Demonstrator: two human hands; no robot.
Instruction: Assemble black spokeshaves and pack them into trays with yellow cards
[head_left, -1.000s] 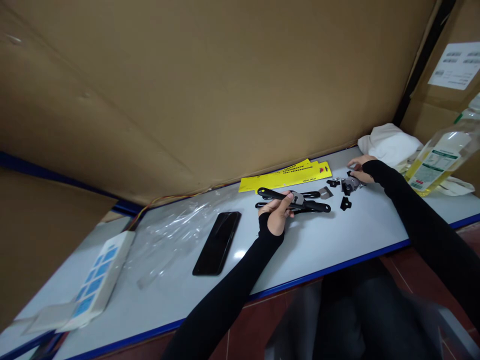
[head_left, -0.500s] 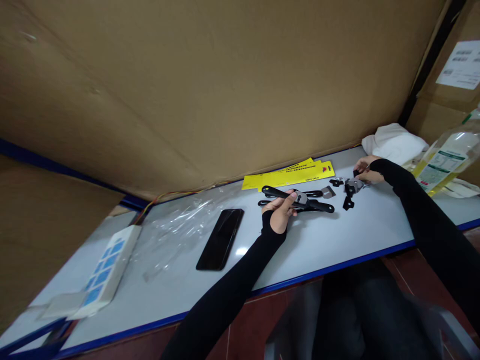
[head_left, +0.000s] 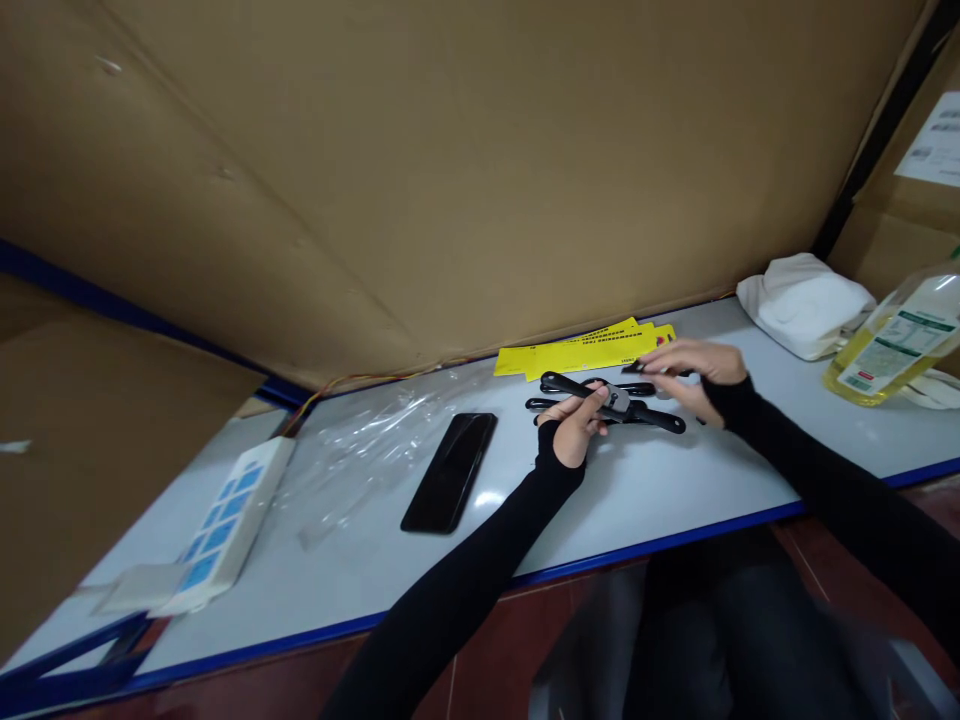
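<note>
Left hand (head_left: pixel 576 432), fingers closed around the near-left half of a long black two-handled tool with a grey metal centre (head_left: pixel 616 400), holds it low over the white blue-edged surface (head_left: pixel 675 490). The tool's long axis runs from upper left to lower right, its free end pointing toward the right hand (head_left: pixel 694 372). That hand, just beyond the tool's middle, pinches a small dark part (head_left: pixel 637 367). The right hand is nearer the grey centre. Yellow printed cards (head_left: pixel 585 352) lie behind.
</note>
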